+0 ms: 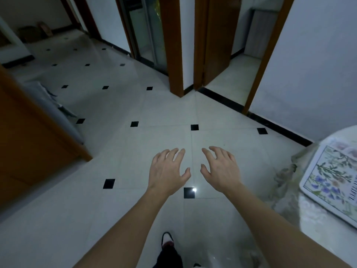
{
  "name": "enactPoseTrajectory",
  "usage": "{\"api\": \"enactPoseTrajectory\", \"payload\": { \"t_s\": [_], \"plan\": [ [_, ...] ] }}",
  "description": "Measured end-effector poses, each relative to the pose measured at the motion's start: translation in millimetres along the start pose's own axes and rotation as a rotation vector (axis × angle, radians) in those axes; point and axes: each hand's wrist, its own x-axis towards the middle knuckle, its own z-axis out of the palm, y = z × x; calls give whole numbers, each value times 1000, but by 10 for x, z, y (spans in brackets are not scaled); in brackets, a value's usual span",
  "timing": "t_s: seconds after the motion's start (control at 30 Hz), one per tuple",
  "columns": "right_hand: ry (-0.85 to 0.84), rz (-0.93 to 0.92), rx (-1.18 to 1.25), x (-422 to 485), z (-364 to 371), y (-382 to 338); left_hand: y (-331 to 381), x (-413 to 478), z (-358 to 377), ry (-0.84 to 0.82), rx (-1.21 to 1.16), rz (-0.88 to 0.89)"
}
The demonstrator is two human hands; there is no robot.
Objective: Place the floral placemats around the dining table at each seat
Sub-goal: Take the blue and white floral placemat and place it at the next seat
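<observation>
Pale floor tiles with small black diamond insets (135, 105) fill the view, both hands held out above them holding nothing: left hand (168, 169) and right hand (220, 168) with fingers spread. One white-bordered floral placemat (330, 180) lies on the lace-covered dining table (316, 225), well right of the right hand. This looks like a walk between seats; the next move likely calls for turning back toward the table.

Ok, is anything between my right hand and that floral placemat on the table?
Nothing visible. The right hand is open and empty above the floor tiles; the floral placemat lies flat on the table to its right, with only air and the draped tablecloth edge between.
</observation>
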Motion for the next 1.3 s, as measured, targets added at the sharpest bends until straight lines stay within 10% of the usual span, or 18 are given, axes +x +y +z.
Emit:
{"api": "enactPoseTrajectory", "payload": {
  "t_s": [0.6, 1.3],
  "plan": [
    [-1, 520, -115, 2061, 139, 1188, 212, 3362, 549, -51, -161, 445],
    [134, 1290, -264, 906, -305, 3201, 3371, 4326, 1003, -166, -258, 1230]
  ]
}}
